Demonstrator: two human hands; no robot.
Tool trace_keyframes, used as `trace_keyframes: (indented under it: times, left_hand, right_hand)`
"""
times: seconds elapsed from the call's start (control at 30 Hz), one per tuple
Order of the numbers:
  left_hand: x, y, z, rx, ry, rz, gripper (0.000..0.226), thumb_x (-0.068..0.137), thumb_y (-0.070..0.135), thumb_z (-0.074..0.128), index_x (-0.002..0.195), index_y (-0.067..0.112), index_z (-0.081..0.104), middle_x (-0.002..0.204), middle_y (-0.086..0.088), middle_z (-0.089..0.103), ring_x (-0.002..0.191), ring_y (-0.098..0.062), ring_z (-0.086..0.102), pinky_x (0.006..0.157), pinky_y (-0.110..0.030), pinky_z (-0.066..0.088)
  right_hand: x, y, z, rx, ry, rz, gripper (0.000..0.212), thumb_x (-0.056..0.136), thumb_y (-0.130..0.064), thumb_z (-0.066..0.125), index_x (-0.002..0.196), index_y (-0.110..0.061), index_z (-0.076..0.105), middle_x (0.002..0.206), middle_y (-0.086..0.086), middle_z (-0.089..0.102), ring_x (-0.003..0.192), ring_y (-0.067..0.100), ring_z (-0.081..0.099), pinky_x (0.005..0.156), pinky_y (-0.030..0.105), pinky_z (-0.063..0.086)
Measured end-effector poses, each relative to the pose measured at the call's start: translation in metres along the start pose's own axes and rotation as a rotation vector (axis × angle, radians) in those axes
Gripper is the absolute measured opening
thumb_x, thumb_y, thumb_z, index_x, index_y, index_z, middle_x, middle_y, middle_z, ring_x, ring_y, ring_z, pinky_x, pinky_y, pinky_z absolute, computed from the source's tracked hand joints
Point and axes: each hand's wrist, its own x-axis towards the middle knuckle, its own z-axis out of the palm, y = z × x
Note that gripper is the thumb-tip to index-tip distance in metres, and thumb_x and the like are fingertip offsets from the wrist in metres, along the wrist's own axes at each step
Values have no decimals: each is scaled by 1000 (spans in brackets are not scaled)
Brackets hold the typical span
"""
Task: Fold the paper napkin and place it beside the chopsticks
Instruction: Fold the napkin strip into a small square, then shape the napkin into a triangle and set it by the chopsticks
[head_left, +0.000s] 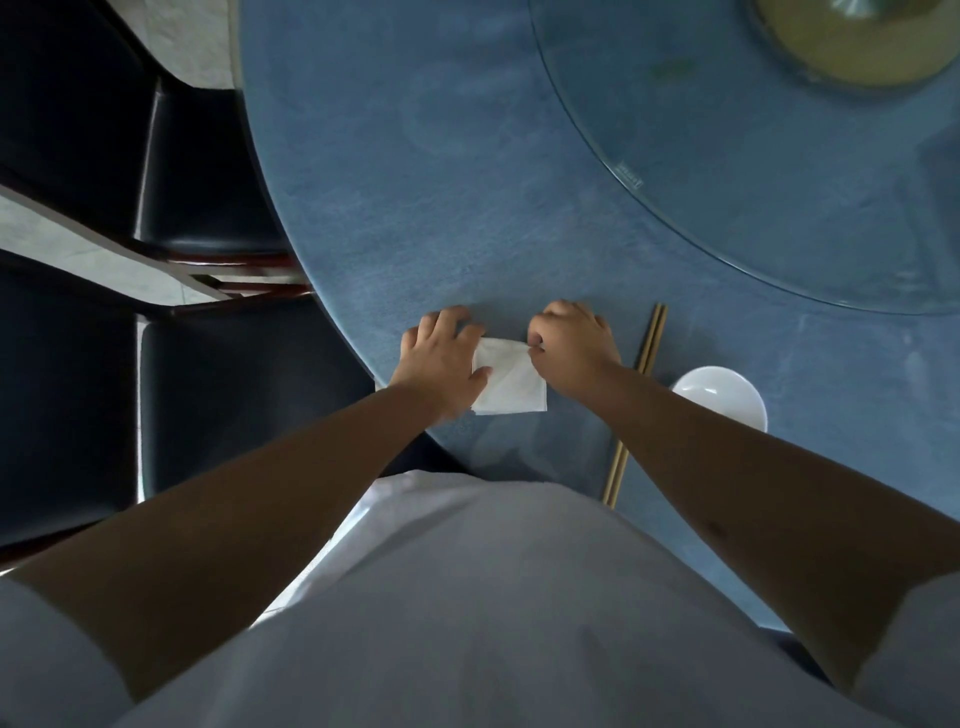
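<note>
Pinching the far right corner of the paper napkin (511, 382), the right hand (574, 351) has its fingers (537, 343) closed on that corner, which looks a little lifted off the blue bench (467, 208). The left hand (441, 364) lies flat and spread on the napkin's left side, fingers released, holding it down rather than gripping it. The napkin sits near the front edge of the bench, between the two hands, already a small squarish packet with a diagonal crease showing.

The chopsticks (652, 338) lie just to the right of the right hand, partly hidden under that forearm, their long axis running near to far with a slight lean to the right at the far end. A white bowl (719, 397) stands just right of them.

By my reading the fold is in hand and the placing is not yet done. The napkin lies left of the chopsticks, so the coming move is a short shift rightward, and the right hand is the nearer one for it. The napkin's edge should end parallel to the sticks.
</note>
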Motion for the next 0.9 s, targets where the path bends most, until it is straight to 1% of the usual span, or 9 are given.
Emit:
trace_keyframes:
  times: [0.17,0.23,0.33,0.4,0.5,0.53,0.6,0.73,0.9]
  left_hand:
    - [11,2,-5,-97,-54,-24,48,83,45,61,127,27,51,134,0,41,125,-26,33,105,-45,26]
    - [15,3,-10,-136,-86,-31,39,86,40,60,122,25,57,133,-2,43,125,-26,34,105,-45,27]
    - [18,5,-19,-179,-139,-15,25,90,33,57,111,21,62,120,-3,54,113,-25,46,97,-43,36]
    - [18,7,-26,-250,-202,-34,18,90,32,56,102,21,62,103,-2,61,91,-22,55,80,-36,44]
    - [15,9,-37,-423,-262,-104,12,89,34,58,94,23,61,82,2,59,64,-16,54,51,-25,41]
    - [14,10,-39,-472,-261,-114,11,89,33,60,94,24,60,80,4,58,63,-14,53,50,-24,39]
    - [11,12,-45,-637,-263,-143,14,87,31,65,99,24,60,82,3,60,65,-12,55,53,-24,41]
    - [0,15,-50,-1033,-309,-185,27,87,16,68,113,8,62,103,-11,70,93,-25,67,82,-38,51]
    - [-13,18,-53,-1187,-218,-240,8,89,7,64,97,6,65,88,-10,66,78,-16,61,75,-32,51]
  right_hand:
    - [-3,-6,-7,147,-44,20,9,82,-17,48,76,-23,51,78,5,60,76,30,57,62,33,44]
    - [-5,-7,-8,237,-80,55,8,83,-19,50,80,-26,49,76,4,60,72,29,59,62,34,49]
    - [-7,-6,-9,326,-152,51,30,81,-22,59,109,-24,52,94,1,64,81,22,59,69,32,48]
    - [-8,-6,-12,362,-194,15,43,81,-29,66,122,-22,53,94,-1,60,80,17,56,68,28,42]
    - [-11,-6,-15,354,-191,-57,5,86,-28,63,85,-23,62,66,-8,56,59,9,52,57,25,36]
    - [-12,-7,-17,380,-172,-49,10,87,-25,63,77,-24,61,61,-9,53,56,5,50,52,24,36]
    - [-16,-10,-22,470,-138,-11,15,87,-23,63,72,-24,60,58,-10,52,53,0,48,45,13,33]
    - [-31,-13,-34,646,-68,77,20,87,-24,62,69,-17,61,55,-8,50,47,1,43,45,18,32]
    - [-55,-17,-44,882,55,210,25,87,-24,63,70,-6,61,56,-3,49,50,3,43,50,22,35]
